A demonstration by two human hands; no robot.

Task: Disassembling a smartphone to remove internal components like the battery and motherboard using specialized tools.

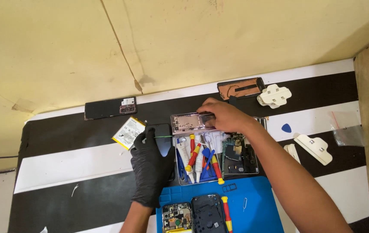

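My left hand [151, 164], in a black glove, lies flat on a dark phone panel [164, 133] beside the clear tool tray [217, 180], fingers spread. My bare right hand [222, 115] reaches over the tray and grips a silver phone frame [186, 122] at the tray's far edge. The tray holds several red-and-yellow screwdrivers [193, 156], blue pry tools and a circuit board [235, 157].
A blue mat [257, 203] in front carries two opened phones [193, 218] and a screwdriver. A battery [128, 132], a black phone [110, 108], a copper-coloured back cover [241, 89], white clamps [274, 96], a blue pick [286, 127] and a plastic bag [346, 129] lie around.
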